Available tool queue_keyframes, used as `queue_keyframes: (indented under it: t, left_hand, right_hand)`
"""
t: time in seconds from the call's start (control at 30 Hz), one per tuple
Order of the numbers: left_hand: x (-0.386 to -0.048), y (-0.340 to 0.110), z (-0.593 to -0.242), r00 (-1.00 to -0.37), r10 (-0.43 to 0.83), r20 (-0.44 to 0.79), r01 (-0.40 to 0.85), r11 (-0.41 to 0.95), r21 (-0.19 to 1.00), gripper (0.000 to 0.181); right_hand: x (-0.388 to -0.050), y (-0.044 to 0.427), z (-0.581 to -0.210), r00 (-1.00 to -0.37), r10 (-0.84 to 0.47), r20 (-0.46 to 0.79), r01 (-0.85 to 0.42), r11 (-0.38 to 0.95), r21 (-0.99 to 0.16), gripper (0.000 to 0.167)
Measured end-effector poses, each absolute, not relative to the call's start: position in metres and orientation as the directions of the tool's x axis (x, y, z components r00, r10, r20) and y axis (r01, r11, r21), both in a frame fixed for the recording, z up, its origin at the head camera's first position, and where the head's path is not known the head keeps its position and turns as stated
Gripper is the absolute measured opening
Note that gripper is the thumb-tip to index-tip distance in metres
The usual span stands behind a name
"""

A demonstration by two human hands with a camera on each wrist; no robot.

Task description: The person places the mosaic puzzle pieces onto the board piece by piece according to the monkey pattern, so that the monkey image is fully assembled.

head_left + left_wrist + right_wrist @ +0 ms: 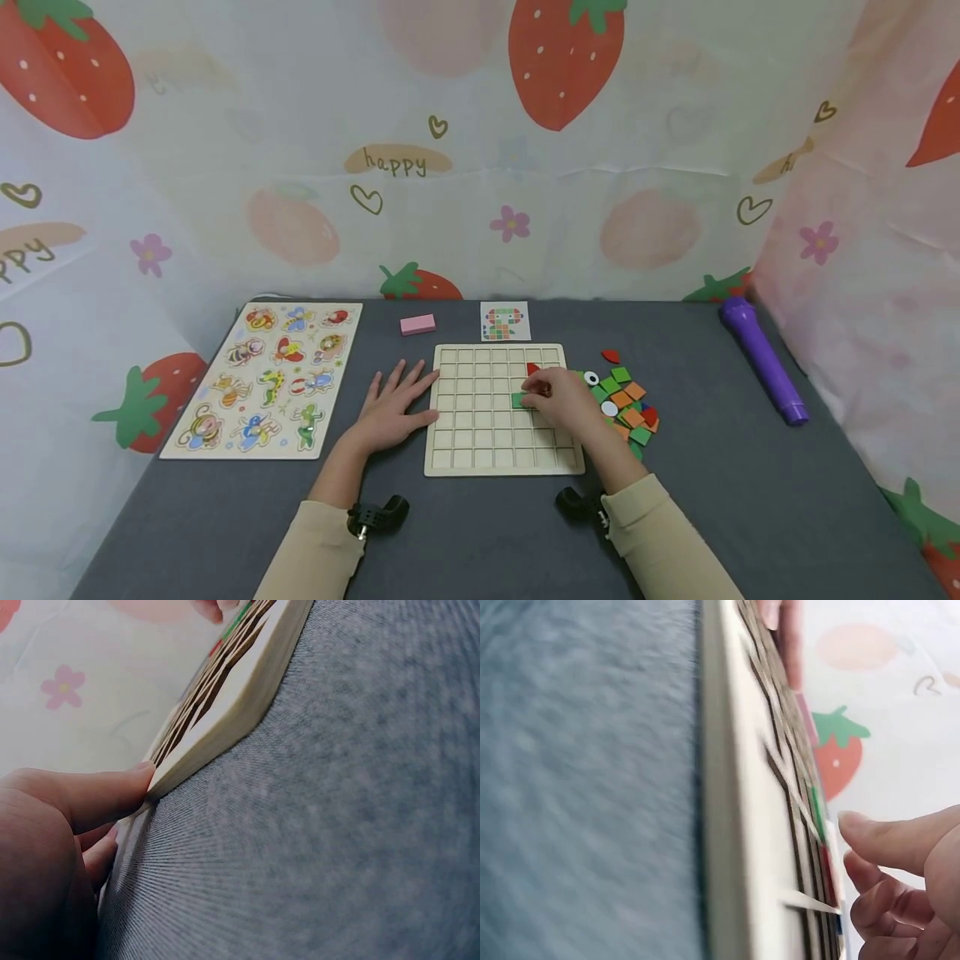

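Tile-laying is apparently underway: left hand [392,416] spread against board [464,437], right hand [562,402] curled beside green tile [517,401], grip unclear; the next move likely needs precise seating.

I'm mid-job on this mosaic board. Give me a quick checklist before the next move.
1. Board steadied: ok; the left grip touches the left edge of the pale wooden grid board.
2. Reference uncovered: ok; the small white card with a coloured pattern lies beyond the board.
3. Piece held in the right grip: cannot tell; its curled fingers hide the spot.
4. Green flat tile fully seated: cannot tell; that grip partly covers it.
5. Loose green, orange and red flat pieces sorted by colour: not ok; they lie mixed.
6. Purple cylinder clear of the board: ok; far right.
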State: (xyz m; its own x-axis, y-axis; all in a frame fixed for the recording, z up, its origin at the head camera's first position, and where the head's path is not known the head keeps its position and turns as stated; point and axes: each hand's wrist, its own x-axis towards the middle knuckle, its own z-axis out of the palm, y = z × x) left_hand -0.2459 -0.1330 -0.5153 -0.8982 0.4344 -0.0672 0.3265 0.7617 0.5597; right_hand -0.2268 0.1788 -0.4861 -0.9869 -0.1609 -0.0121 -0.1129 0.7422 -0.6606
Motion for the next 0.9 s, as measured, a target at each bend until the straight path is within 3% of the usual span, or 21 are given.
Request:
queue_keyframes:
  t: [0.27, 0.5, 0.9]
  left_hand:
    - [-0.246, -0.133, -0.516, -0.898, 0.433, -0.077, 0.321, 0.764, 0.56, 0.073]
    - [-0.246, -0.133, -0.516, -0.894, 0.443, -0.072, 0.33, 0.757, 0.564, 0.074]
    - [-0.248, -0.134, -0.518, -0.897, 0.439, -0.054, 0.334, 0.753, 0.567, 0.075]
  right_hand:
    - [-0.228, 0.204, -0.479, -0.998, -0.061, 0.007, -0.049, 0.72, -0.693, 0.019]
    - [-0.229, 0.23, -0.479, -0.999, 0.037, 0.013, 0.02, 0.758, -0.652, 0.025]
    - [-0.233, 0.247, -0.479, -0.978, 0.178, -0.107, 0.208, 0.806, -0.554, 0.036]
